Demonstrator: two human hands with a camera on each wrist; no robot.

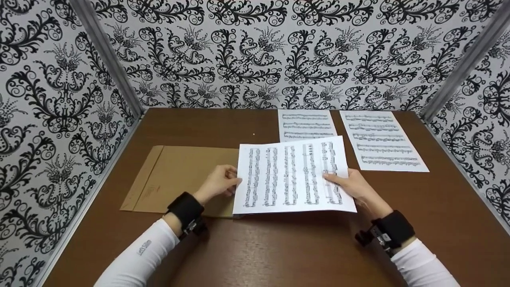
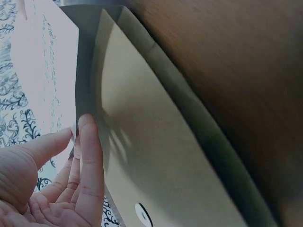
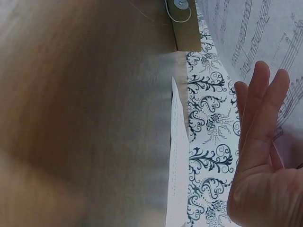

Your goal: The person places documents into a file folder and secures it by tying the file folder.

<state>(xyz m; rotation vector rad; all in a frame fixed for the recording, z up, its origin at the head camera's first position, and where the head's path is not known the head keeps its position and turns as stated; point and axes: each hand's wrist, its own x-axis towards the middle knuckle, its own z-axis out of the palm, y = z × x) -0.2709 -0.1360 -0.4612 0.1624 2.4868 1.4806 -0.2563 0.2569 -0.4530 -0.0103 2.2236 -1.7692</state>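
Note:
A sheet of music (image 1: 279,175) is turned sideways, its staves running up and down, and is held above the table between both hands. The left hand (image 1: 217,183) pinches its left edge between thumb and fingers; the left wrist view shows the thumb and index fingertips at the paper's edge. At the right edge, the right hand (image 1: 354,186) grips the sheet with the thumb on the printed face. Its fingers (image 3: 258,109) lie nearly straight behind the paper in the right wrist view. Below the left hand lies a brown paper envelope (image 1: 179,171), its right part covered by the sheet.
Two more music sheets lie at the back right: one (image 1: 306,123) partly behind the held sheet, another (image 1: 384,141) further right. A button with string (image 3: 181,4) shows on the envelope. Patterned walls (image 1: 247,52) stand behind and beside the brown table (image 1: 255,255).

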